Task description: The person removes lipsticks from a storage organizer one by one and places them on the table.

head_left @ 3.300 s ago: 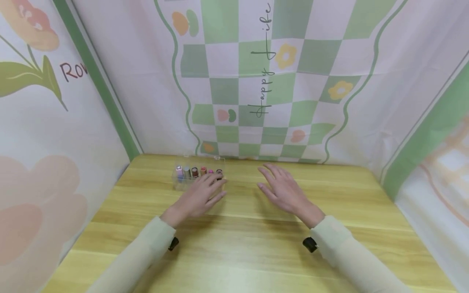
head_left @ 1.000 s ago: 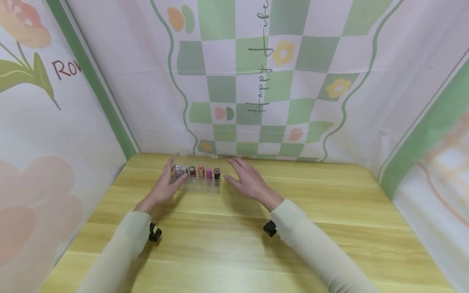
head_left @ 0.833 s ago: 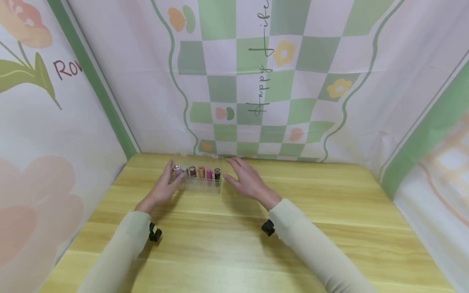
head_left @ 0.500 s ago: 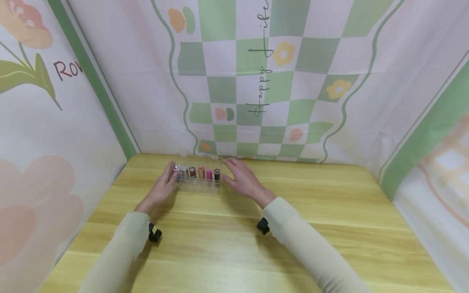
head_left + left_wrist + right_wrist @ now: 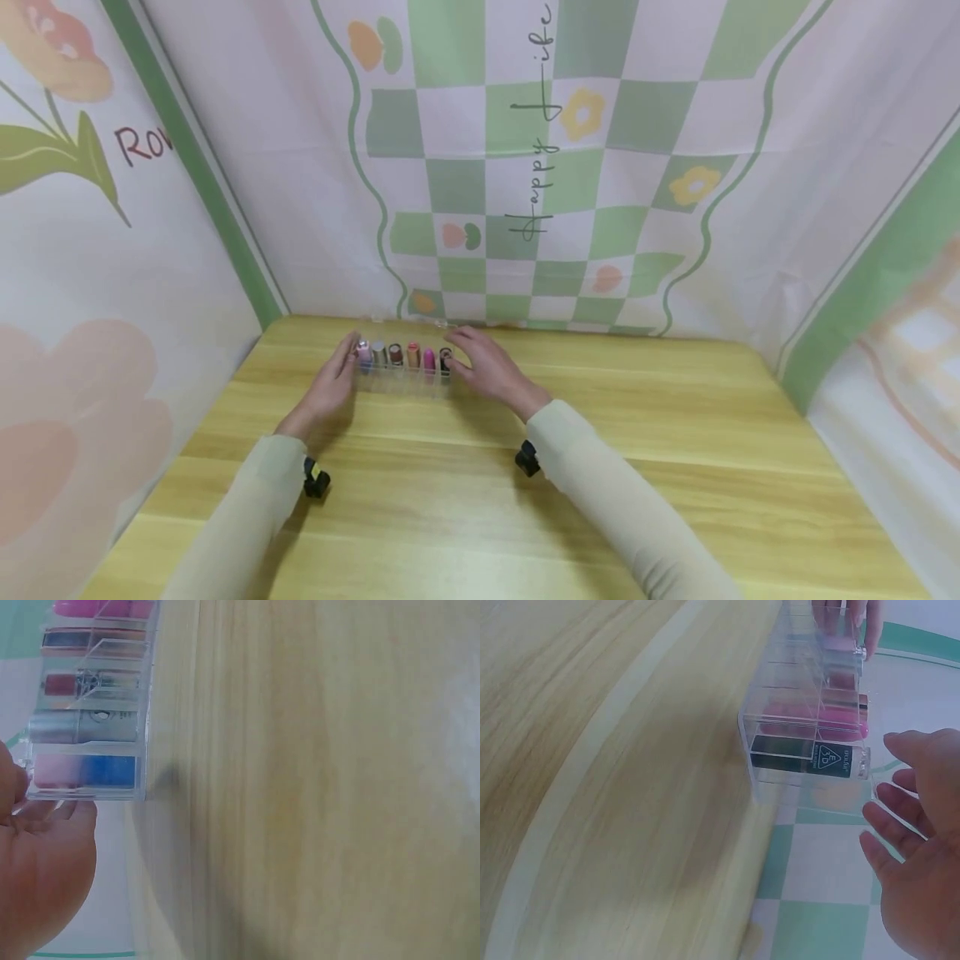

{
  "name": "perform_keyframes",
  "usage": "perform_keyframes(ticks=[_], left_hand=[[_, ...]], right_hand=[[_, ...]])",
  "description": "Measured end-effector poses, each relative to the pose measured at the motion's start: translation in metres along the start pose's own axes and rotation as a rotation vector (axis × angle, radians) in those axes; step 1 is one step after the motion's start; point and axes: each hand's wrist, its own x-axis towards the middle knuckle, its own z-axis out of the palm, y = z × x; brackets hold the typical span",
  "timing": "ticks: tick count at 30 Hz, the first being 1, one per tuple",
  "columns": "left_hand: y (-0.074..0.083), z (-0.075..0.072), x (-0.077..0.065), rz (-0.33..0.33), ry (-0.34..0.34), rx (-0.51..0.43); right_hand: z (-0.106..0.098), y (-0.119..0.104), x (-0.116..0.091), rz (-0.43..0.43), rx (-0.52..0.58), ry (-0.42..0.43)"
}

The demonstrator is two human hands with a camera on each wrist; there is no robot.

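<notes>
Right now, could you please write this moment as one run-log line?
left hand: at left end of clear lipstick organizer | right hand: near right end, not gripping | organizer: holds six cosmetic tubes

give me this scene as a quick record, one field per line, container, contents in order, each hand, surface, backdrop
container: clear divided case
contents, left to right: pink-and-blue tube, silver tube, dark red tube, copper-toned tube, magenta tube, black tube
left hand: at the case's left end, beside the pink-and-blue tube
right hand: at the right end, nearest the black tube; contact with the case unclear
surface: wooden table
backdrop: green-and-white checked cloth reading "Happy Life"
</notes>
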Motion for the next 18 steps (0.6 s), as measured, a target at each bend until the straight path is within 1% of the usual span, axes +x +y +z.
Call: perform_keyframes(ticks=[8, 13, 18], left_hand=[[-0.001, -0.001, -0.001, -0.018, 0.005, -0.017], [-0.001, -0.001, -0.002, -0.032, 0.003, -0.016], [-0.001, 0.000, -0.001, -0.029, 0.006, -0.013]], right_hand=[[0.005, 0.000, 0.005, -0.003, -0.045, -0.011], [0.009, 0.001, 0.010, -0.018, -0.076, 0.007], [0.014, 0.002, 0.012, -0.002, -0.071, 0.027]])
